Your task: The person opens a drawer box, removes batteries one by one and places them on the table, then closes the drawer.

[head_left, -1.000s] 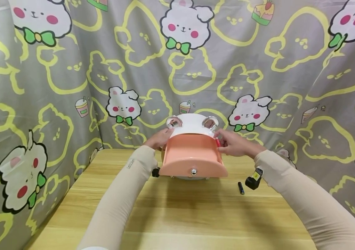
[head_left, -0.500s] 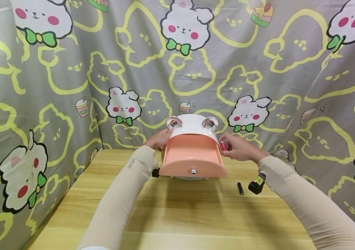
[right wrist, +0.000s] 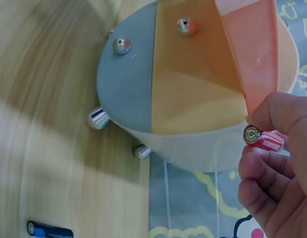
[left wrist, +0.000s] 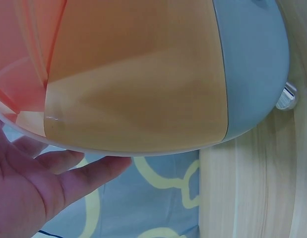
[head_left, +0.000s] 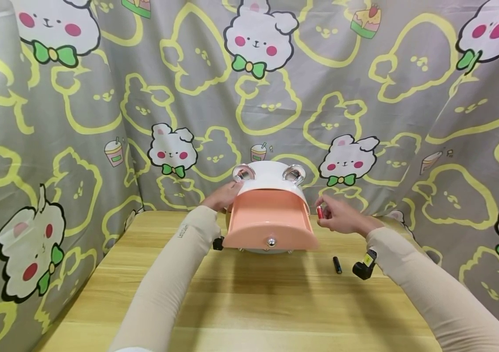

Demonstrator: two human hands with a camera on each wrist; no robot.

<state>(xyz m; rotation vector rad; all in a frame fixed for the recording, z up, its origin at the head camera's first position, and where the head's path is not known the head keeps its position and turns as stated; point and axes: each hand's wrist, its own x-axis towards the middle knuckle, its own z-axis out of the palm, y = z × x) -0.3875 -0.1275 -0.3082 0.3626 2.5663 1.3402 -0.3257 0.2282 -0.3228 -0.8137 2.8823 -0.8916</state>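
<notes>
A small rounded storage box with a white top [head_left: 270, 172] stands on the table. Its coral top drawer [head_left: 271, 210] is pulled out, with no contents showing inside. My left hand [head_left: 224, 195] rests against the box's left side, its fingers stretched along the white shell in the left wrist view. Off the box's right side, my right hand [head_left: 339, 215] pinches a red battery [right wrist: 265, 139] between thumb and fingers, one flat end facing the wrist camera. On the table nearer me lies a dark battery [head_left: 337, 265] with a blue band.
Below the open drawer are a yellow-orange drawer [right wrist: 198, 84] and a blue-grey drawer [right wrist: 126, 79], both closed, with round silver knobs. Short silver feet [right wrist: 98, 118] hold the box up on the wooden table [head_left: 249, 303]. A patterned curtain [head_left: 214, 98] hangs behind and at both sides.
My right hand has moved right and slightly down, away from the box's side, carrying the red battery. My left hand and the drawer have stayed in place.
</notes>
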